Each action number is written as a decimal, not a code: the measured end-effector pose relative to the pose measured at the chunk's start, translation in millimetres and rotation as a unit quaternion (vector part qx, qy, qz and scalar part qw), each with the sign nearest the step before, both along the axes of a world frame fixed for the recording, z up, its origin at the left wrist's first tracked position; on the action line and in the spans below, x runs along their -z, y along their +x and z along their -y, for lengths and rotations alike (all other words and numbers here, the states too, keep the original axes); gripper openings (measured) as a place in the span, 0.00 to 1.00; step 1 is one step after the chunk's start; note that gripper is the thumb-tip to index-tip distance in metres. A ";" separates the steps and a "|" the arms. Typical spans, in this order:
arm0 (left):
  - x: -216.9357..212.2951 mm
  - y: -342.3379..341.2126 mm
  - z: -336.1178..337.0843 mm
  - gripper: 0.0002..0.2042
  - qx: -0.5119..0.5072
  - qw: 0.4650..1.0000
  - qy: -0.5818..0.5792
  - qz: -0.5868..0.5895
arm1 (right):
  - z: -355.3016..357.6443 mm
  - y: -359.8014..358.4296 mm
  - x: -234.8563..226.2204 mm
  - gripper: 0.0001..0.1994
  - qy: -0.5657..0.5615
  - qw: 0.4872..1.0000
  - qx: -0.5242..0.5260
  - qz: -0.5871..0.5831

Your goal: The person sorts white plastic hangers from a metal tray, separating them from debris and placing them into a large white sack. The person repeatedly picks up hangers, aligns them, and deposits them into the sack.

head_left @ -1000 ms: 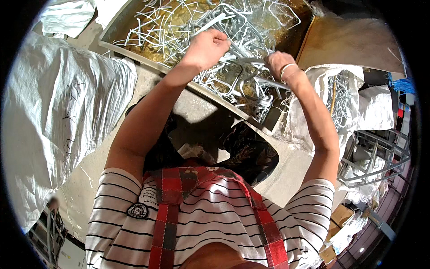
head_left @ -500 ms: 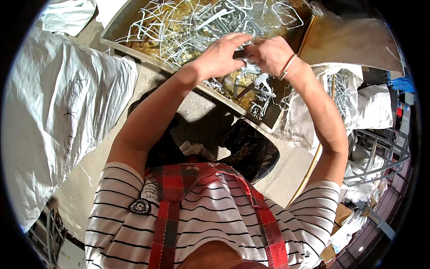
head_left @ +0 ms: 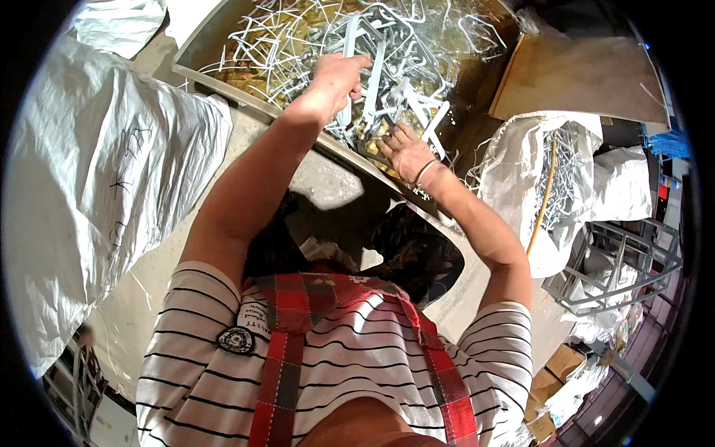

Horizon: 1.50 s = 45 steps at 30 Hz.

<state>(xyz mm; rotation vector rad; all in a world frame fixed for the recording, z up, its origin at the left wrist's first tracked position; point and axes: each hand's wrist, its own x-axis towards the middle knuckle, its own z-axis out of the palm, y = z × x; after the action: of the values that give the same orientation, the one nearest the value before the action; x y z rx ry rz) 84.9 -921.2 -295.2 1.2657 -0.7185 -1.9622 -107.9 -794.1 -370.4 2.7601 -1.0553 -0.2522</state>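
Note:
A wide metal tray (head_left: 246, 99) lies in front of me, its bottom a glossy yellow-brown. Inside it is a tangled heap of pale grey bent strips and thin rods (head_left: 402, 45). My left hand (head_left: 337, 77) is closed around a long flat grey strip (head_left: 348, 45), which sticks out above and below the fist. To its right, near the tray's front edge, my right hand (head_left: 408, 153) reaches down with fingers spread onto small pieces in the heap. What lies under those fingertips is partly hidden. A short pale strip (head_left: 438, 121) slants just beyond the right hand.
A large white woven sack (head_left: 112, 179) stands at the left. On the right, another white sack (head_left: 514, 156) holds several grey rods beside a yellow pole (head_left: 545, 197). A brown board (head_left: 581, 82) rises behind it, and a grey metal frame (head_left: 618, 261) stands farther right.
My hands were together over the tray around a dark piece and have moved apart. The left went left onto the grey strip; the right came down toward the front edge.

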 end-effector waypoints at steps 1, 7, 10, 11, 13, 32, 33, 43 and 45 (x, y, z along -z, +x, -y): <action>12.0 -0.6 5.5 0.09 -0.013 0.999 0.028 -0.029 | -3.4 -5.6 17.5 0.18 0.065 0.994 0.046 -0.080; 9.6 19.3 34.6 0.09 -0.098 0.978 0.120 -0.142 | -10.8 -27.7 17.9 0.22 0.209 0.944 0.087 -0.242; 29.1 51.8 27.2 0.12 -0.130 0.980 0.053 -0.144 | 5.0 -32.0 8.2 0.20 0.197 0.975 0.078 -0.060; 23.9 56.2 11.1 0.13 -0.152 0.979 0.035 -0.134 | 0.8 -12.8 -16.1 0.18 0.449 0.823 0.266 0.226; 13.5 50.6 -4.6 0.14 -0.191 0.974 0.025 -0.123 | -20.5 27.3 -62.0 0.15 0.542 0.492 0.430 0.528; 11.4 18.6 24.8 0.08 -0.204 0.355 -0.838 0.361 | 41.8 157.3 1.3 0.15 0.225 0.946 0.021 0.233; 15.4 18.8 29.5 0.08 -0.160 0.371 -0.824 0.397 | 41.4 159.6 1.5 0.15 0.217 0.950 0.016 0.224; 23.6 43.7 22.9 0.08 -0.115 0.431 -0.738 0.507 | 54.1 161.2 0.5 0.15 0.176 0.969 0.002 0.172; 24.2 50.1 22.9 0.08 -0.119 0.437 -0.733 0.507 | 57.1 160.2 0.0 0.15 0.173 0.970 0.001 0.169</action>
<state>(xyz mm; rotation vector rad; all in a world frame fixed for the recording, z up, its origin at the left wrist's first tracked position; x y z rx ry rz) 135.0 -944.1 -319.5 0.9313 -1.9463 0.3957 52.3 -851.2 -370.5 3.1994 -1.1880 0.0436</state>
